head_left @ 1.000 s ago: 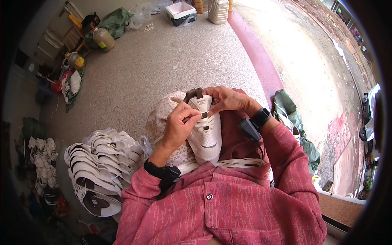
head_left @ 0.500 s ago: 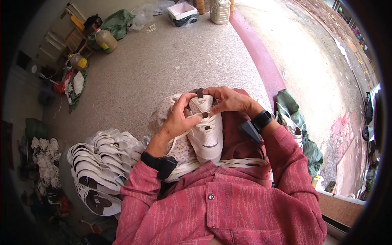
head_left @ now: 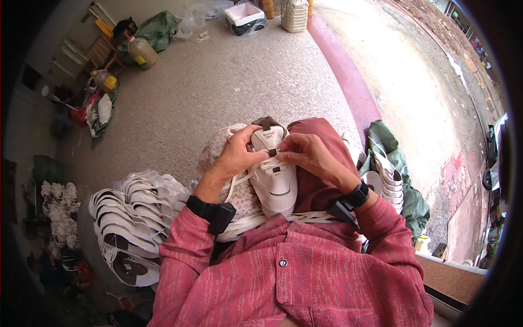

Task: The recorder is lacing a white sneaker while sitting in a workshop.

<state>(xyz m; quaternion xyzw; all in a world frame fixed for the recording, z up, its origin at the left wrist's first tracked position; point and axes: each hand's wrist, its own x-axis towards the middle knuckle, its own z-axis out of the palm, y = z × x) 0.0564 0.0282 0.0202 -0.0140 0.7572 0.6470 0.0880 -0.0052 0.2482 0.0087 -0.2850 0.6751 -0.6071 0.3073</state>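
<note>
A white sneaker upper (head_left: pixel 275 191) lies across my lap, its toe toward me and its dark-lined collar away from me. My left hand (head_left: pixel 235 155) is closed around its left side, fingers by the collar and thumb pressed on the tongue (head_left: pixel 268 139). At the tongue's dark loop, my right hand (head_left: pixel 310 155) pinches a cream shoelace (head_left: pixel 239 180) between thumb and fingertips. That lace hangs loose down the left side. A bundle of pale laces (head_left: pixel 239 228) stretches over my lap below the toe. Whether the upper has a sole cannot be seen.
Stacked white shoe uppers (head_left: pixel 128 218) stand at my left. More nested uppers (head_left: pixel 390 188) sit at my right by a green sack (head_left: pixel 411 201). Ahead on the speckled floor are a white foam box (head_left: pixel 245 19) and plastic jugs (head_left: pixel 143 53). A pink strip (head_left: pixel 348 82) edges the floor.
My right hand has come down from the top of the tongue toward the lace and dark loop, its forearm drawn lower. The left hand stays nearly in place.
</note>
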